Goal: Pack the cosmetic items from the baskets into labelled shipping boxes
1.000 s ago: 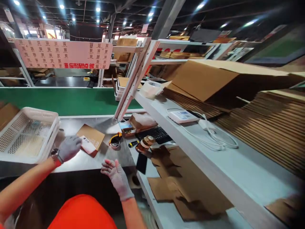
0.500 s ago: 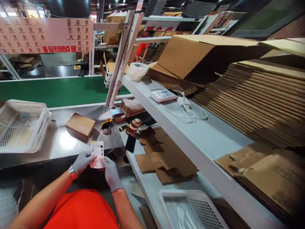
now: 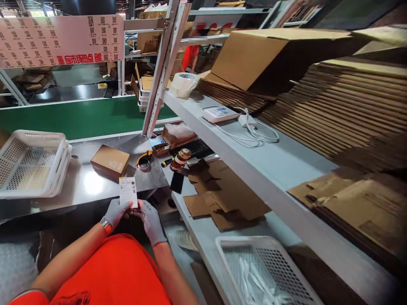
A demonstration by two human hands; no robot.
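Note:
Both gloved hands hold a small white printed label (image 3: pixel 128 191) upright in front of my chest. My left hand (image 3: pixel 117 212) pinches its lower left edge. My right hand (image 3: pixel 148 217) grips the lower right corner. Beyond the label, a small brown cardboard box (image 3: pixel 110 160) lies on the steel table (image 3: pixel 82 186). A tape dispenser (image 3: pixel 143 161) sits just to the right of the box.
Stacked white perforated baskets (image 3: pixel 30 163) stand at the table's left, a green conveyor (image 3: pixel 79 116) behind. On the right, a grey shelf (image 3: pixel 270 169) carries flat cartons (image 3: pixel 343 110), a white device with cable (image 3: pixel 219 113) and a tape roll (image 3: pixel 183 84). Another basket (image 3: pixel 263 271) sits below. A person in orange (image 3: pixel 190 55) works far behind.
My left hand lifted the label off the box and brought it toward me; my right hand joined it. Now the label is held a little higher and more upright.

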